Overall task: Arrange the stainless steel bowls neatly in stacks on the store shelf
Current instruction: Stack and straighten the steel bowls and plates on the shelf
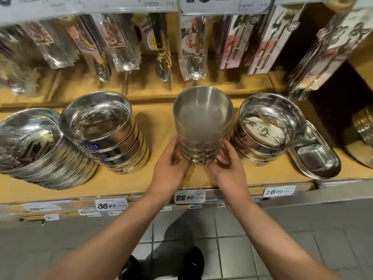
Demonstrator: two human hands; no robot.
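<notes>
Packaged spoons (193, 47) are hung in rows above the "22.80" price tag (189, 197). An oval divided tray (316, 158) is seen to the tag's upper right. Grey floor tiles (282, 239) and black shoes (192, 261) are seen below it.

Wooden shelf (157, 120) has four steel stacks: plates (34, 146), shiny bowls (105, 128), matte bowls (202, 122), more bowls (268, 126), plus trays (316, 158).
</notes>
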